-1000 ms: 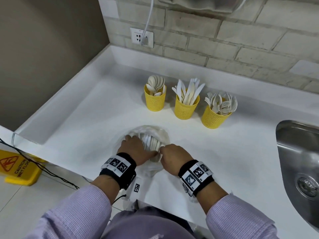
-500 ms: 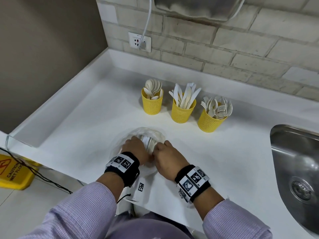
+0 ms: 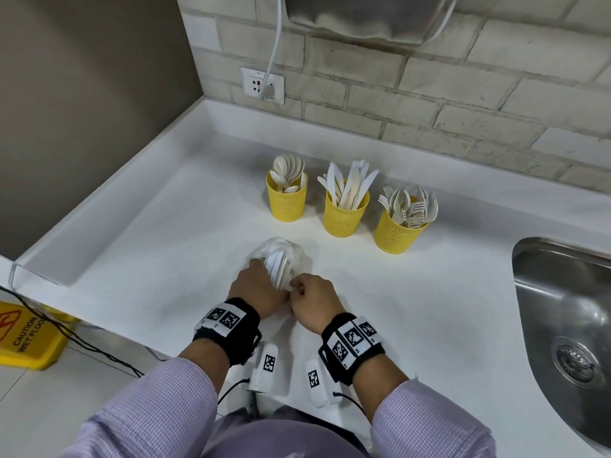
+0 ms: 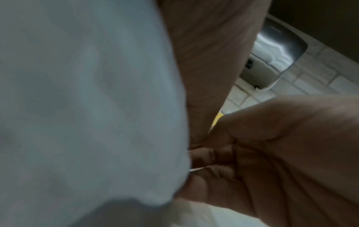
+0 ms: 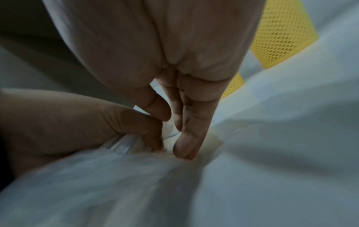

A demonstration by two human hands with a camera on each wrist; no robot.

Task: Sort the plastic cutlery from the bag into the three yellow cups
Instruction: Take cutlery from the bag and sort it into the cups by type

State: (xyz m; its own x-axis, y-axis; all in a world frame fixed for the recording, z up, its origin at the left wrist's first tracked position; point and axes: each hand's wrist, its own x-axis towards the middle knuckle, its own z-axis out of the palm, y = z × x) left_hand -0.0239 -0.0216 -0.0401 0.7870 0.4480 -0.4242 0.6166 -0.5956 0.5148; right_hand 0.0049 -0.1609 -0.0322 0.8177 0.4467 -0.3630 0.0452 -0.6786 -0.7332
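Three yellow mesh cups stand in a row at the back: spoons cup (image 3: pixel 287 201), knives cup (image 3: pixel 345 214), forks cup (image 3: pixel 396 233). In front of them a clear plastic bag (image 3: pixel 291 251) lies on the white counter (image 3: pixel 165 246) with a bundle of white cutlery (image 3: pixel 279 267) inside. My left hand (image 3: pixel 256 287) grips the bag round the bundle from the left. My right hand (image 3: pixel 305 290) touches it and pinches the bag's plastic (image 5: pixel 124 144) between thumb and fingers (image 5: pixel 186 138). The left wrist view is mostly blurred bag (image 4: pixel 87 107).
A steel sink (image 3: pixel 562 325) is sunk into the counter at the right. A wall socket (image 3: pixel 263 84) and hand dryer (image 3: pixel 363 18) hang on the brick wall behind. The counter has a raised lip at the left; a yellow wet-floor sign (image 3: pixel 26 335) stands below.
My hands have come together at the near end of the bag. The bag is gathered tighter round the cutlery bundle than before.
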